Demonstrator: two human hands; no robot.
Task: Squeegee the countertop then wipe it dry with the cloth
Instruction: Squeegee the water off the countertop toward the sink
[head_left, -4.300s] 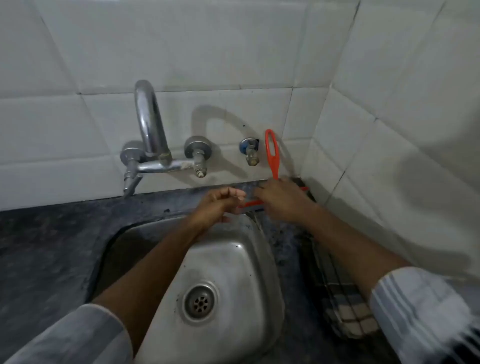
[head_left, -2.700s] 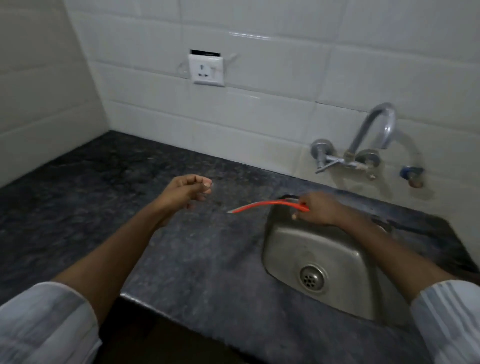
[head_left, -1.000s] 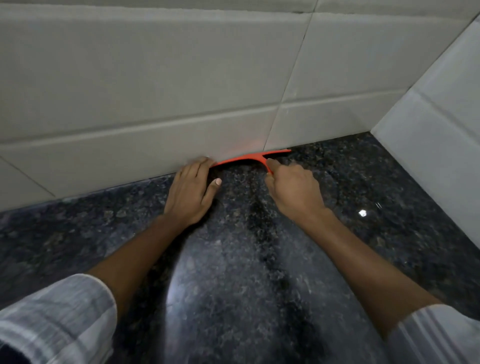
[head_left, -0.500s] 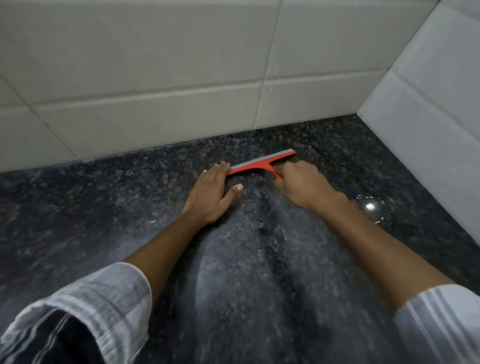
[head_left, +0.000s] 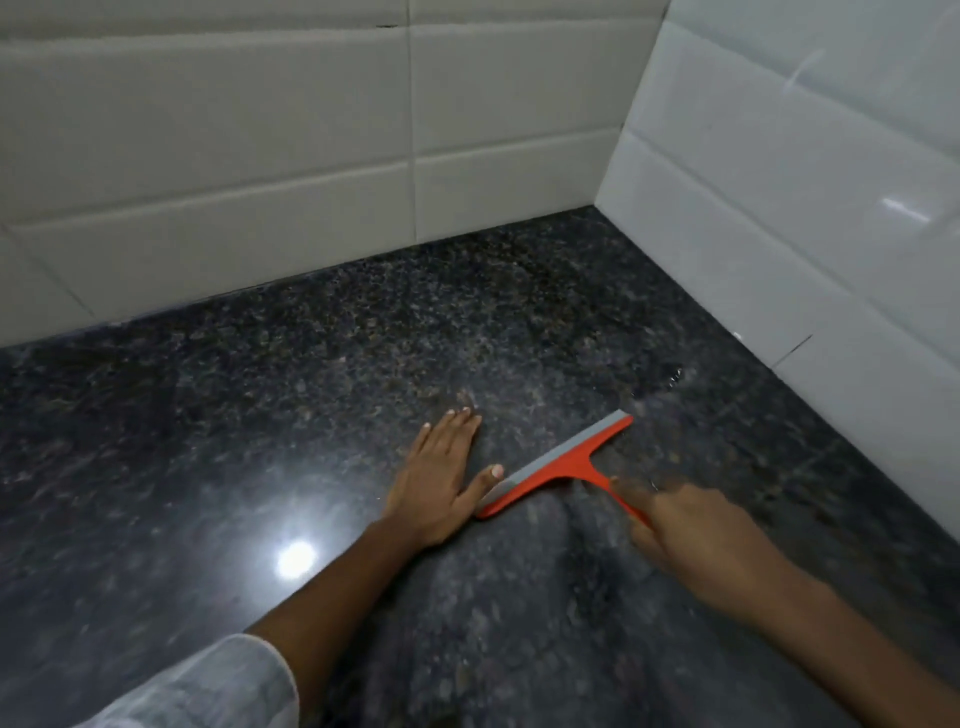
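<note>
Gripping squeegee (head_left: 558, 464) handle: right hand (head_left: 696, 545) | left thumb touching blade end

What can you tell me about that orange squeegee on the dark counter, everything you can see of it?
The squeegee is a T-shaped tool that looks like orange plastic, with a grey strip, seemingly rubber, along its long blade. The blade lies slantwise on the dark speckled countertop, its far end pointing toward the tiled corner. A thin orange handle runs back from the blade's middle into the right hand, which grips it and looks blurred. The left hand lies flat on the counter, its thumb touching the blade's near end.
</note>
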